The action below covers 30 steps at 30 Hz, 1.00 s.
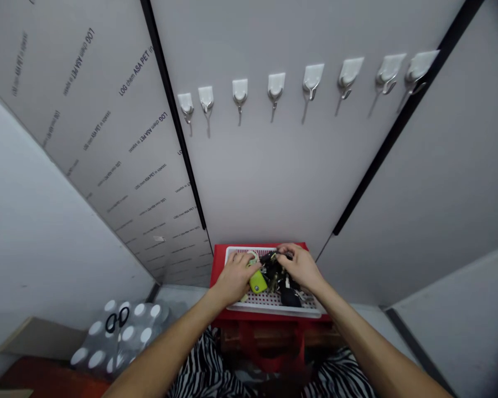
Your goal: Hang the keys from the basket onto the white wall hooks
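Note:
A shallow white perforated basket holds a jumble of keys, most of them with black heads. Over its left side my left hand has its fingers bent and its thumb across a lime-green car key, which it appears to grip. A pale loop shows by those fingertips. My right hand reaches in at the back right, thumb and fingers pinched on a dark key, partly hidden by the fingers. Nearer to me in the basket lies a large black key fob.
The basket rests on a red box against a grey panel. A row of several white adhesive hooks runs across that panel. At lower left, black-handled scissors lie on shrink-wrapped bottles.

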{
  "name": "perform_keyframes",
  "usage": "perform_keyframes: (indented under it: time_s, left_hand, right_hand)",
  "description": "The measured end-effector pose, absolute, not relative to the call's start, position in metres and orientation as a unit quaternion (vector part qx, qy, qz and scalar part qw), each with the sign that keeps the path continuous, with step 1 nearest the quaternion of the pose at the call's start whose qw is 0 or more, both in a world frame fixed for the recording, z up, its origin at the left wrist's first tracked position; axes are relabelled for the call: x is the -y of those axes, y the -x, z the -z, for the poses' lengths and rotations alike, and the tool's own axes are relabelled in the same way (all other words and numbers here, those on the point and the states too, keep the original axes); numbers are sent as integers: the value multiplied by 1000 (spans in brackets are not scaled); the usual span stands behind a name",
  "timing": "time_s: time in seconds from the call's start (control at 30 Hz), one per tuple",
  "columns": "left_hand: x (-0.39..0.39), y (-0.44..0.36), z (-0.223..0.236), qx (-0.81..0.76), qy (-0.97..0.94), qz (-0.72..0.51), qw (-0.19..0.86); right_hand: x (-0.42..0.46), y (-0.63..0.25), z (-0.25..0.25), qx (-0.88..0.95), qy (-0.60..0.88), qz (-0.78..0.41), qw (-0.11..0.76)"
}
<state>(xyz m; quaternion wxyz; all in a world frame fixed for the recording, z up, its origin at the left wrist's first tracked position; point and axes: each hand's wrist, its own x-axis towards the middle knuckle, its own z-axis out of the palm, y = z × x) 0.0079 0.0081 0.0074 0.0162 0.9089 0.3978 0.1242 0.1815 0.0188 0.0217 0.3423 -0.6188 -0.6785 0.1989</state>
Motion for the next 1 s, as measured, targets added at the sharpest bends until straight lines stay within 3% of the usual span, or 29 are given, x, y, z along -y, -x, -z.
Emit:
perform_keyframes:
  time_s: [0.13, 0.43, 0.57, 0.83, 1.0]
  left_hand:
    - [-8, -9, -7, -387, -906, -169, 32]
    - [-11, -7, -7, -421, -821, -280, 266]
    - [-8, -20, -22, -423, -788, -336, 296]
    - [-12, -31, -37, -395, -707, -400, 429]
    - [-20, -18, -56, -396, -677, -459, 418]
  right_hand:
    - [-24, -186, -36, 633, 630, -236, 383]
    - [-13, -192, -48, 591, 545, -372, 464]
    - [-5, -182, -65, 601, 503, -405, 471]
    - [-10, -178, -83, 588, 485, -391, 516]
    - [-10, -186, -89, 577, 503, -381, 519]
